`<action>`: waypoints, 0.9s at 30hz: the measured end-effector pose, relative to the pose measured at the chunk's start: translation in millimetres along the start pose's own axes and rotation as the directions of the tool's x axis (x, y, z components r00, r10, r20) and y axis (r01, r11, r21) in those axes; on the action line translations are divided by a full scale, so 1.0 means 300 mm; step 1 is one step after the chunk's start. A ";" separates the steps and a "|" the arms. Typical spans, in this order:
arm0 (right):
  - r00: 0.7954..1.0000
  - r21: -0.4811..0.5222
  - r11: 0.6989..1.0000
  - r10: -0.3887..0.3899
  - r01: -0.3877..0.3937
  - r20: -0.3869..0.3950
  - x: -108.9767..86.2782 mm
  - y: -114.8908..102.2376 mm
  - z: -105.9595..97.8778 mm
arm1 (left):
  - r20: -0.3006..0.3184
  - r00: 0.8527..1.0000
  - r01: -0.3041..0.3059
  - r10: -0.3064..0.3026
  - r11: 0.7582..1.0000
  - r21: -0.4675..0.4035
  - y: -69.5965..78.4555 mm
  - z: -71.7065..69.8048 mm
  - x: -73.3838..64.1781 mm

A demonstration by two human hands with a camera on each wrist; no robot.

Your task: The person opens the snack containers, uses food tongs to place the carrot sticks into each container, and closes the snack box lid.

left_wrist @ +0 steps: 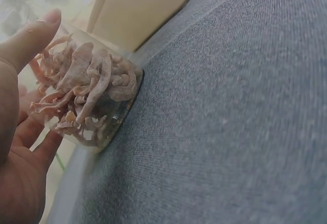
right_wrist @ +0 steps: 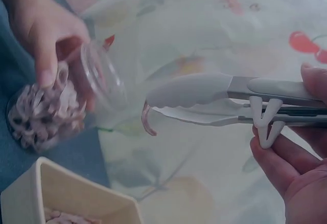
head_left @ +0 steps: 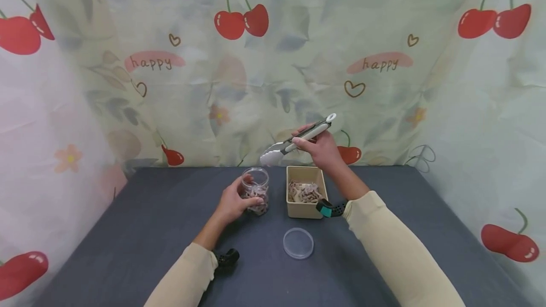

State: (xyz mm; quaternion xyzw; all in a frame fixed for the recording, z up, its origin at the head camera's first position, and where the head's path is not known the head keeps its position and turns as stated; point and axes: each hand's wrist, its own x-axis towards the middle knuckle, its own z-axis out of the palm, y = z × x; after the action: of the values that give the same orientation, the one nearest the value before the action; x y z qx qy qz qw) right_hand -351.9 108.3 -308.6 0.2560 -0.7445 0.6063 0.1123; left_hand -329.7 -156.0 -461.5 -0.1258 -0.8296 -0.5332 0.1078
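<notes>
My left hand (head_left: 232, 203) grips a clear jar (head_left: 256, 177) standing on the table, thumb on the near side and fingers round the back. Pale pinkish, curled strips (left_wrist: 84, 83) fill much of the jar, which has no lid on. In my right hand (head_left: 326, 151) is a pair of tongs (head_left: 313, 131) with white scalloped tips, held by the handles above the jar and a box. One thin strip (right_wrist: 148, 120) hangs from the nearly closed tong tips in the right wrist view. The beige box (head_left: 304, 211), right of the jar, holds more strips (head_left: 307, 193).
A round clear lid (head_left: 298, 243) lies on the dark blue-grey tabletop (head_left: 170, 231), in front of the box. Behind the table hangs a curtain (head_left: 277, 84) with cherry prints. Both wrists wear dark bands.
</notes>
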 end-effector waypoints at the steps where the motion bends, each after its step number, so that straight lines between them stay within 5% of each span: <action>1: 1.000 0.009 1.000 -0.005 0.005 -0.001 -0.001 -0.009 0.000 | -0.001 1.000 0.002 -0.002 1.000 0.000 0.000 0.002 0.000; 10: 0.999 0.082 0.996 -0.033 0.031 0.035 -0.021 -0.068 0.018 | -0.001 1.000 -0.006 0.006 1.000 -0.028 0.008 0.022 -0.002; 27: 0.999 0.084 0.996 -0.008 0.004 0.051 -0.054 -0.050 0.008 | 0.021 1.000 0.011 -0.011 1.000 0.012 0.021 0.050 0.010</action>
State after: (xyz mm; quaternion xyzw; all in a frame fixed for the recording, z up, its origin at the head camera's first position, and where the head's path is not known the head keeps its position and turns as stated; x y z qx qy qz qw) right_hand -330.2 108.0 -304.2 0.2782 -0.7203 0.6298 0.0841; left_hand -331.1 -139.6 -461.4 -0.1261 -0.8346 -0.5273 0.0968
